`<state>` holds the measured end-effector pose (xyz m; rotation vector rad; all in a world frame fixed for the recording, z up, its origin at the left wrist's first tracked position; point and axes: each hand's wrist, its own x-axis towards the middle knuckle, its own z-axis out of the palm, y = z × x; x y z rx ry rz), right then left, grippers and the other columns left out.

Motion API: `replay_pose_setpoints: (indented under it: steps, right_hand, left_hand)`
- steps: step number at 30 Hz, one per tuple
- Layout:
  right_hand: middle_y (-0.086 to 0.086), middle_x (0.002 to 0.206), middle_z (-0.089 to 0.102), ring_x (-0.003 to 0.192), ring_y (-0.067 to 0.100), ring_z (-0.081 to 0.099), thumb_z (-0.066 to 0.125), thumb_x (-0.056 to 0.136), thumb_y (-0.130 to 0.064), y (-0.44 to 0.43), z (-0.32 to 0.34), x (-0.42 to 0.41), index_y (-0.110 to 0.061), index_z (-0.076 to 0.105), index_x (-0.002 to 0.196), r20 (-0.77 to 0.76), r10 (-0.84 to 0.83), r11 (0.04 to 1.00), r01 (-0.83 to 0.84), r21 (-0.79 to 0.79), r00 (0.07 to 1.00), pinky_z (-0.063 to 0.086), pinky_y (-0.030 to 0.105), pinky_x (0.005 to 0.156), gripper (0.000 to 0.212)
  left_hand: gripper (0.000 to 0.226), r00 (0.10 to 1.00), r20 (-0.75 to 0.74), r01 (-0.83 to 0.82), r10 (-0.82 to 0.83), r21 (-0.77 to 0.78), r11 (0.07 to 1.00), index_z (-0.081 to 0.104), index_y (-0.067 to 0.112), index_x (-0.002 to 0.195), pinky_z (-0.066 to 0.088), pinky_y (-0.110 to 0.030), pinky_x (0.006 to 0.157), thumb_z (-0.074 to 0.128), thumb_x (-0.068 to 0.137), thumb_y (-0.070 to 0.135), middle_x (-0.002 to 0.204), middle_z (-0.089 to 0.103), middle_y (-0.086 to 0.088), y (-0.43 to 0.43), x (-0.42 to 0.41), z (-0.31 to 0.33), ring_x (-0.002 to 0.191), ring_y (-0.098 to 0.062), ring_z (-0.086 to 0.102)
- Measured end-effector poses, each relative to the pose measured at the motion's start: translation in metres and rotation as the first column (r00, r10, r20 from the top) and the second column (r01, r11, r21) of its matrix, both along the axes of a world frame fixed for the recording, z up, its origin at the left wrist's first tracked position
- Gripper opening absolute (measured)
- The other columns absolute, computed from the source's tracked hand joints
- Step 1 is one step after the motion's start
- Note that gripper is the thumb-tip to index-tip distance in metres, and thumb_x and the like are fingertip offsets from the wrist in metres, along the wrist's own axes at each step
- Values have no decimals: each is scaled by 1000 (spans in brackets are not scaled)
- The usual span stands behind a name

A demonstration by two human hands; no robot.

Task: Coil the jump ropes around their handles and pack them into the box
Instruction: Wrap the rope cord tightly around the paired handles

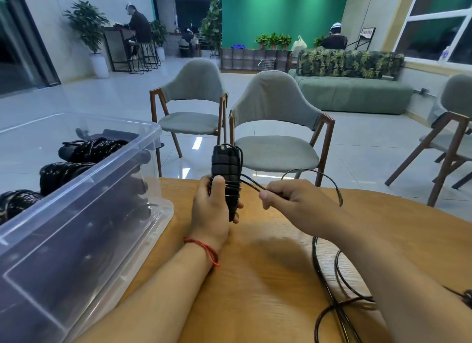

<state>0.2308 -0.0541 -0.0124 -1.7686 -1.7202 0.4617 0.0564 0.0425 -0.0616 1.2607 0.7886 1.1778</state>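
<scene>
My left hand (210, 207) grips a pair of black jump-rope handles (226, 167) held upright above the wooden table (268, 278), with a few turns of thin black rope wound round them just above my thumb. My right hand (293, 198) pinches the black rope (329, 271) close to the handles, to their right; the rope loops behind that hand and trails loosely over the table toward the near right. A clear plastic box (84, 215) stands at the left with several coiled black ropes (63, 172) inside.
Two grey upholstered chairs (275, 128) stand just beyond the table's far edge, a third at the right. A small dark object (467, 298) lies at the right edge of the view. People sit far back in the room.
</scene>
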Motion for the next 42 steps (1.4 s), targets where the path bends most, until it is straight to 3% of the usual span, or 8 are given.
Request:
replay_pose_setpoints:
  steps: [13, 17, 21, 25, 29, 33, 38, 42]
  right_hand:
    - [-1, 59, 50, 56, 15, 45, 55, 108, -47, -10, 28, -22, -26, 50, 66, 207, 87, 987, -113, 116, 974, 35, 34, 56, 48]
    - [-3, 56, 46, 55, 18, 45, 60, 108, -39, -14, 38, -25, -24, 50, 66, 163, 72, 957, -114, 266, 984, 34, 37, 54, 46]
    - [-7, 56, 48, 54, 14, 44, 62, 108, -32, -16, 46, -19, -28, 56, 66, 63, 36, 934, -56, 353, 997, 35, 37, 53, 43]
    - [-12, 58, 53, 57, 13, 48, 61, 107, -38, -17, 48, -20, -42, 57, 64, 83, 122, 962, -139, 236, 989, 36, 31, 54, 43]
    - [-15, 59, 56, 58, 9, 51, 61, 105, -48, -18, 49, -24, -46, 59, 61, 131, 147, 982, -161, 101, 980, 33, 23, 55, 44]
    - [-1, 59, 52, 57, 16, 45, 70, 96, -55, -17, 49, -14, -27, 61, 64, 123, 105, 974, -127, 188, 987, 37, 40, 55, 44]
    - [-5, 71, 64, 68, 18, 60, 75, 98, -41, -25, 54, -8, -31, 69, 78, 110, 191, 960, -209, 186, 975, 49, 40, 61, 23]
    - [-7, 67, 62, 66, 19, 58, 74, 99, -44, -23, 53, -14, -31, 71, 77, 129, 219, 955, -239, 174, 967, 44, 36, 57, 26]
  left_hand:
    - [22, 959, -203, -160, 200, 197, 967, 41, 40, 130, 54, -34, 71, 46, 110, 46, 105, 69, -3, 12, -1, -7, 89, -17, 69]
    - [37, 921, -336, -34, 200, 440, 897, 41, 38, 145, 53, -27, 84, 48, 110, 45, 124, 58, 5, 3, 2, -7, 107, -6, 60]
    - [53, 864, -485, 153, 134, 507, 848, 30, 48, 158, 52, -29, 93, 49, 109, 48, 140, 47, 10, -7, 2, -6, 120, -7, 55]
    - [46, 781, -601, 226, 170, 525, 821, 43, 51, 139, 60, -32, 79, 57, 97, 63, 117, 54, 15, -18, 6, -6, 102, -5, 60]
    - [37, 687, -681, 230, 254, 535, 813, 42, 51, 127, 62, -41, 78, 48, 96, 71, 113, 59, 15, -17, 8, -9, 100, -9, 62]
    - [32, 696, -667, 265, 267, 584, 767, 46, 49, 126, 61, -40, 79, 46, 101, 69, 112, 64, 15, -23, 6, -7, 100, -9, 64]
    - [43, 688, -673, 313, 269, 611, 727, 56, 42, 126, 60, -39, 78, 47, 97, 72, 109, 68, 16, -30, 4, -4, 98, -12, 67]
    - [49, 660, -705, 310, 260, 570, 761, 68, 39, 113, 59, -34, 73, 47, 91, 78, 89, 62, 19, -29, 3, 0, 87, -7, 64]
